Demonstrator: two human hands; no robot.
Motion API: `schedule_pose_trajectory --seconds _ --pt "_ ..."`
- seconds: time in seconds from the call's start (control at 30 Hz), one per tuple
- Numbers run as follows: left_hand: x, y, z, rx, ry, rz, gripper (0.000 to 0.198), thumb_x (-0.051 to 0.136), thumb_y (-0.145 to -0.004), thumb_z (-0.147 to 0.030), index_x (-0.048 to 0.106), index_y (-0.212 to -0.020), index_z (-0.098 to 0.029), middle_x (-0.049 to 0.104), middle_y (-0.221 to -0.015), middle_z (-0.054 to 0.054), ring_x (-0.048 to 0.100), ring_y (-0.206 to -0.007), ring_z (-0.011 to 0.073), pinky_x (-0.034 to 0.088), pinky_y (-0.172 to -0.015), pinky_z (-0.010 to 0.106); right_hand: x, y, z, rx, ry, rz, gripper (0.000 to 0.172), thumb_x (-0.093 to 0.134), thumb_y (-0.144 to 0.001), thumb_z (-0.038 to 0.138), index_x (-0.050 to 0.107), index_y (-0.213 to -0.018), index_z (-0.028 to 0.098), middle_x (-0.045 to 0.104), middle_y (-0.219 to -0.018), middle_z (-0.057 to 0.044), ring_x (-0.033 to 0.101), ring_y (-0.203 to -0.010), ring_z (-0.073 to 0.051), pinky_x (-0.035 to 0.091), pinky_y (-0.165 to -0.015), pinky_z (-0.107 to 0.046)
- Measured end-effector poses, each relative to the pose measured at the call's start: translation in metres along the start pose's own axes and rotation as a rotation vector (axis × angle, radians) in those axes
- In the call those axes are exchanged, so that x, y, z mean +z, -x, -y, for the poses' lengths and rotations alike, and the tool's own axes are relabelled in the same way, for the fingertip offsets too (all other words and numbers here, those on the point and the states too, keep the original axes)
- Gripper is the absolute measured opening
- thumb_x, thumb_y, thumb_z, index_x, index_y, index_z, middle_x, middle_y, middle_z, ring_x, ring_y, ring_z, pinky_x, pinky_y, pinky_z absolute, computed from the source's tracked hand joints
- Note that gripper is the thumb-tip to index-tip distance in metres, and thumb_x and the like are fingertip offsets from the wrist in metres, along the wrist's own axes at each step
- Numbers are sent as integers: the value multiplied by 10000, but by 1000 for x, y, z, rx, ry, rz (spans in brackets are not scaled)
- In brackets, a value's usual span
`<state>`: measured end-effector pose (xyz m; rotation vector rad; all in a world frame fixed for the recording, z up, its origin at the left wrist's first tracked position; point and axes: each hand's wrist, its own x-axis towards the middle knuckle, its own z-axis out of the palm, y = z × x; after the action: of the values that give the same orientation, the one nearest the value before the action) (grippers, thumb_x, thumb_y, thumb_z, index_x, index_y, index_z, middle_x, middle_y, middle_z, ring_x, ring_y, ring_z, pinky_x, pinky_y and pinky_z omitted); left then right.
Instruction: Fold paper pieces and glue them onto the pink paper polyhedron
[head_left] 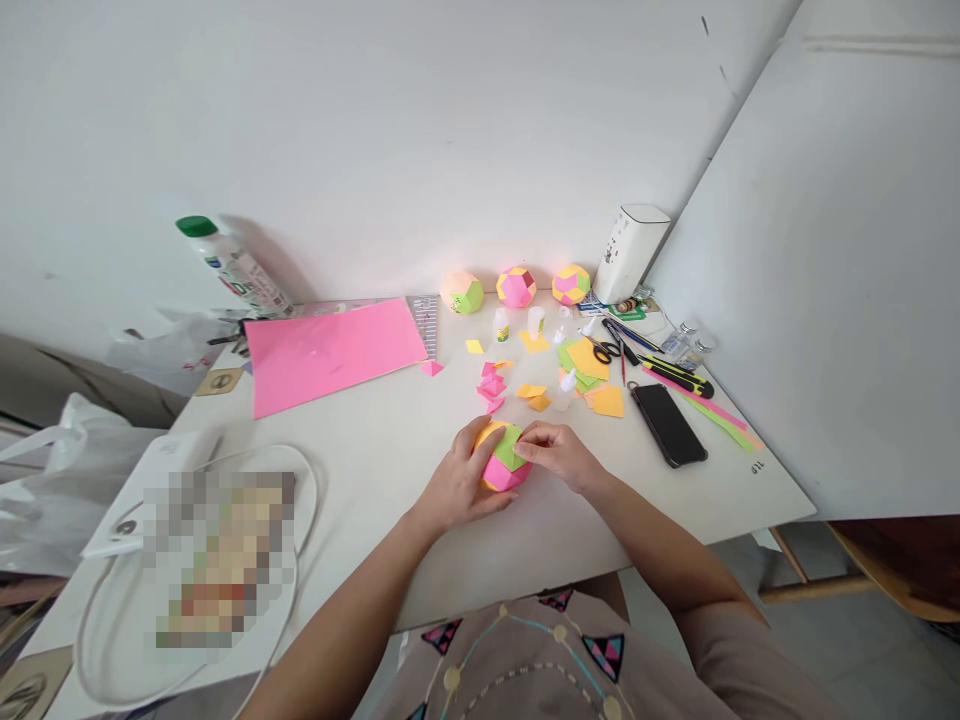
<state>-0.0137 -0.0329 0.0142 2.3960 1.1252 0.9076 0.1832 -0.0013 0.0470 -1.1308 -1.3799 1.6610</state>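
Observation:
My left hand (459,482) is wrapped around a faceted paper ball (504,475) with pink, green and orange faces, held just above the table's front part. My right hand (559,452) pinches at the ball's right side, thumb and fingertips on its green face (508,447). Whether a loose flap sits between those fingers is hidden. Beyond the ball lie folded pink paper pieces (491,385) and folded orange pieces (533,396). A glue bottle with a white nozzle (568,381) stands close to the orange ones.
Three finished-looking paper balls (517,287) line the wall. Scissors (604,350), green and orange paper sheets (587,358), a box cutter (679,377) and a phone (669,425) lie right. A pink sheet (337,350) and a white cable (311,470) lie left.

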Motion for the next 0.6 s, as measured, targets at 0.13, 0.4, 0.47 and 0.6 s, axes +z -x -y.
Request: schedule_pose_trajectory --seconds 0.13,0.4,0.47,0.6 --pt "1 1 -1 -55 38 -17 614 428 -924 -434 179 -1458 -263 246 -1429 180 348 -1322 318 429 -1009 510 2 0 0 13 -19 -17 240 748 -666 402 692 -671 169 588 -829 -20 553 -762 -151 440 -740 -321" --pt "4 2 -3 -101 29 -16 587 440 -926 -409 194 -1441 -275 242 -1411 169 353 -1305 315 444 -1001 500 4 0 0 15 -45 -17 234 752 -661 388 675 -625 169 575 -804 -10 535 -738 -138 429 -726 -313" --pt "4 2 -3 -105 28 -21 575 445 -925 -403 210 -1433 -270 248 -1406 168 359 -1299 313 449 -997 495 4 1 1 14 -44 -18 232 753 -659 385 675 -627 168 573 -802 -9 534 -737 -137 429 -729 -315" --pt "5 1 -5 -114 26 -47 543 450 -926 -392 248 -1414 -266 260 -1401 162 373 -1286 301 438 -1011 492 5 1 2 5 -41 -1 229 752 -658 386 675 -630 171 571 -813 -9 535 -744 -138 433 -740 -319"
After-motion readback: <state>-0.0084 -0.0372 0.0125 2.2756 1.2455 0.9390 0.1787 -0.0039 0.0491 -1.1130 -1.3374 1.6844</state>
